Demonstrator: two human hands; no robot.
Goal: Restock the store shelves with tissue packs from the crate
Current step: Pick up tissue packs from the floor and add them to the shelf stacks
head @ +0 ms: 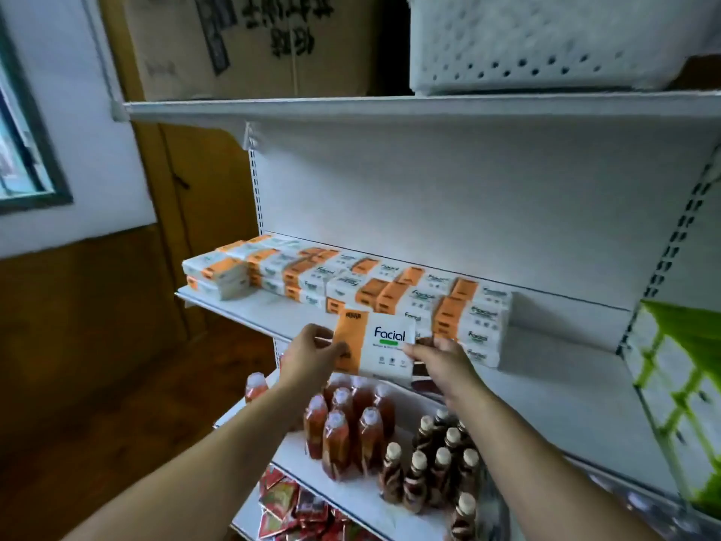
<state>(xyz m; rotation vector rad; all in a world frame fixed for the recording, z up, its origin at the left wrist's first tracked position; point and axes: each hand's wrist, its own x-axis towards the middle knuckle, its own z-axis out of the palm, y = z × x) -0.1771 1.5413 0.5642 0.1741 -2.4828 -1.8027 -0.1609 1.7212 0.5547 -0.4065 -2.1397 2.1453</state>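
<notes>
head camera | faces forward and down | near the shelf (554, 384) | 1 view

**What the view is hiding**

The tissue pack (380, 345) is covering most fingers of the left hand (312, 351) and the right hand (441, 359), and its small print is blurring past reading. The top edge is cutting off the white basket (546, 44) and the cardboard box (253, 44), whose black writing is smearing. The right edge is cropping the blurred green-and-white packages (679, 404), and the bottom edge is cropping the red packets (296, 509).
</notes>
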